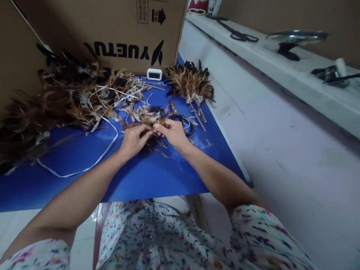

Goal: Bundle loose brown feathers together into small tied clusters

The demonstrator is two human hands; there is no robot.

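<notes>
Over the blue table my left hand (136, 140) and my right hand (174, 132) meet, fingertips pinched close together. Brown feathers (163, 119) stick out from between the fingers of both hands; where each grip ends is hard to see. Just beyond my right hand lie scissors (188, 126) with black handles, partly covered by it. Loose feathers (160, 151) rest on the table under my hands. A small heap of pale and brown feathers (141, 114) sits right behind them.
A large feather pile (66, 95) with white cord (110, 146) spreads across the left. Feather bundles on sticks (190, 82) lie at the back right. A small white digital clock (154, 74) stands before a cardboard box (121, 22). A wall ledge (260, 47) on the right holds more scissors (244, 36).
</notes>
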